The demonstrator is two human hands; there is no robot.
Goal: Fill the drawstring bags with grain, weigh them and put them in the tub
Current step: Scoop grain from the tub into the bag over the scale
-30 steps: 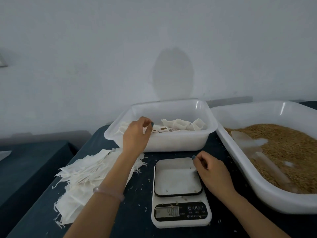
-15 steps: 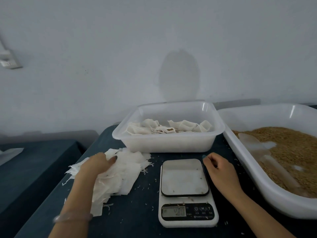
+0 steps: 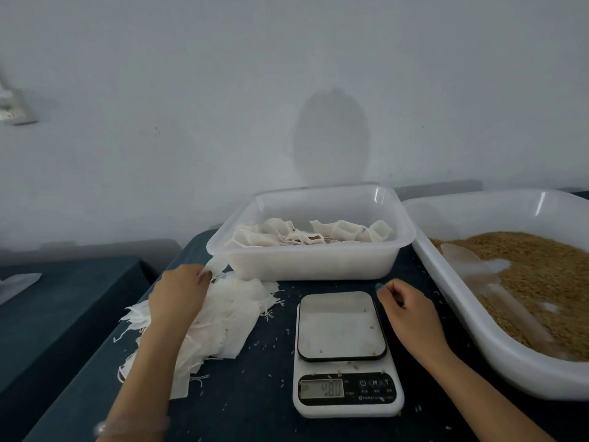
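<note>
A heap of flat, empty white drawstring bags [image 3: 229, 317] lies on the dark table at the left. My left hand [image 3: 178, 295] is on the heap and pinches one empty bag [image 3: 219, 267], whose edge is lifted at my fingertips. The white scale [image 3: 345, 355] stands in the middle with a bare platform and a lit display. My right hand [image 3: 408, 311] rests on the table just right of the scale, fingers loosely curled, holding nothing. Behind the scale, the white tub [image 3: 312, 263] holds several filled bags. The big tray [image 3: 478, 320] on the right holds brown grain [image 3: 538, 275].
A clear scoop [image 3: 471, 266] lies half buried in the grain. Loose grains are scattered on the dark tablecloth [image 3: 255, 393] around the scale. A lower dark surface [image 3: 63, 298] stands at the left, and a plain wall runs behind everything.
My left hand came back from the tub to the heap of empty bags and has now pinched one bag's edge. My right hand has stayed beside the scale.
</note>
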